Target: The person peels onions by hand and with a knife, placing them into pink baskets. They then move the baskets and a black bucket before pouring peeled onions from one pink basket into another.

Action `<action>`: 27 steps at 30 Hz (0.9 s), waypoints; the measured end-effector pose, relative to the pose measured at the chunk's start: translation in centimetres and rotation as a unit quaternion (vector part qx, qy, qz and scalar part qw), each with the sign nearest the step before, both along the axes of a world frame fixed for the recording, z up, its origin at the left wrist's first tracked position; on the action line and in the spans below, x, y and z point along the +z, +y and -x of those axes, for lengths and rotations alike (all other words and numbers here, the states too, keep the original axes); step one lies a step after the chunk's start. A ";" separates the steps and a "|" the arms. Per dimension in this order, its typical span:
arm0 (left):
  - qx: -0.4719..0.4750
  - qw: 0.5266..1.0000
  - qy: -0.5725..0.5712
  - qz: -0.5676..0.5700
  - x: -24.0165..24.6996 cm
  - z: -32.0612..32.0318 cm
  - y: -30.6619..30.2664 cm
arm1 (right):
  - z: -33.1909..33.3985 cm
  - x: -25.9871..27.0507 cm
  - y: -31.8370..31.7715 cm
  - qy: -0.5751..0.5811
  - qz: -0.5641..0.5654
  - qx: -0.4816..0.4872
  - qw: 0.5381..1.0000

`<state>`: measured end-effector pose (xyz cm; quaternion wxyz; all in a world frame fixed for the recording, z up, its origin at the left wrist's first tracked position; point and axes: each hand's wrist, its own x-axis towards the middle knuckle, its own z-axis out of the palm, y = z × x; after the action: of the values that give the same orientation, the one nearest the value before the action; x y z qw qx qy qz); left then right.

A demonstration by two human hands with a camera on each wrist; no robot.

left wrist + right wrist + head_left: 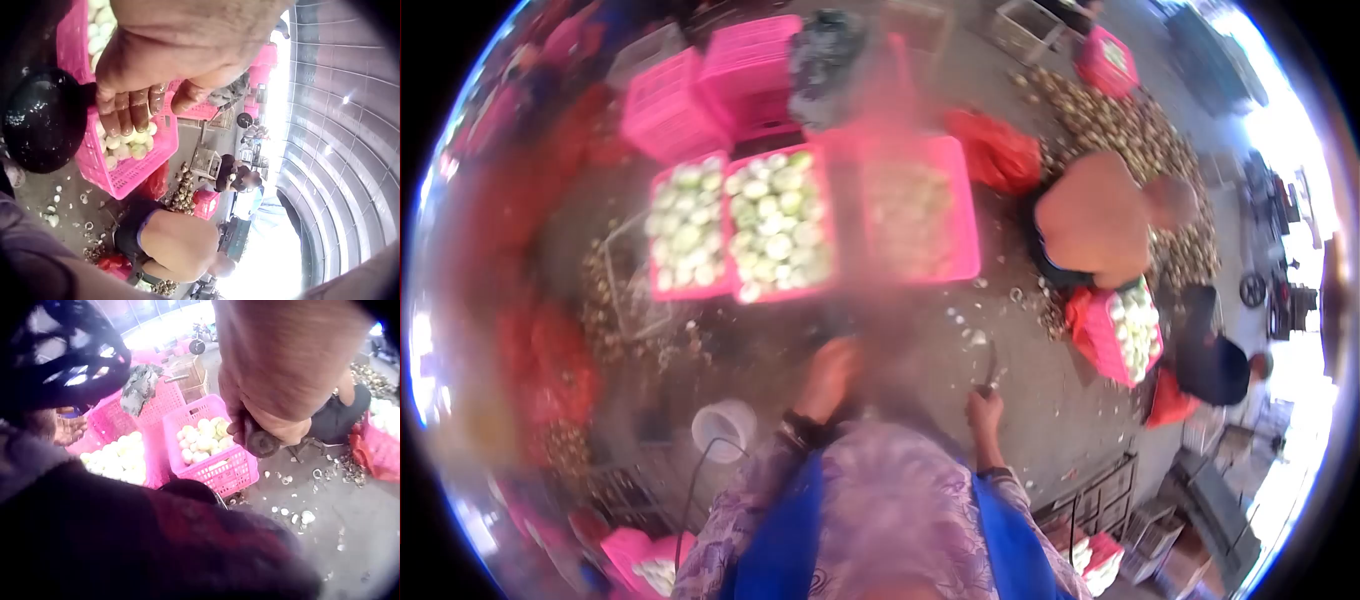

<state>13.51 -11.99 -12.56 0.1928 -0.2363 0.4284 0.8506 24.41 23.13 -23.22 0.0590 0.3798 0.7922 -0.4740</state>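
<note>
My left hand (830,378) hangs in front of the body with no object in it; in the left wrist view the fingers of this hand (181,56) look wet and loosely extended, in front of a pink crate (119,186). The right wrist view also catches the left hand (67,429). My right hand (985,412) grips a knife (992,365) by its handle. Seen close, the right hand (281,406) curls round the dark handle (261,444). Ahead, pale peeled onions (780,225) fill pink crates (970,235) on the floor.
A person (1095,215) bends at the right beside heaped unpeeled onions (1140,130) and another filled crate (1112,350). Stacked pink crates (670,110) stand front left. A white bucket (725,425) is left of the body. Peel scraps (972,335) litter the floor.
</note>
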 end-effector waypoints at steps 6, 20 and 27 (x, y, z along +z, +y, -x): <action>-0.002 0.969 0.135 0.206 -1.0 -4.2 -8.3 | 0.2 2.1 -2.3 0.022 0.123 -0.061 0.990; 0.208 0.964 -0.121 0.111 -6.5 -12.0 -17.7 | 7.2 -1.5 -6.4 0.025 -0.078 0.139 0.987; 0.200 0.966 -0.069 0.151 -5.2 -10.9 -13.7 | 11.2 3.1 -3.9 -0.029 0.031 0.024 0.999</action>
<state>24.41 -25.67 -17.77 0.0102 -0.4011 0.4817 0.7791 13.16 19.23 -20.14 0.1050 0.3727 0.7840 -0.4852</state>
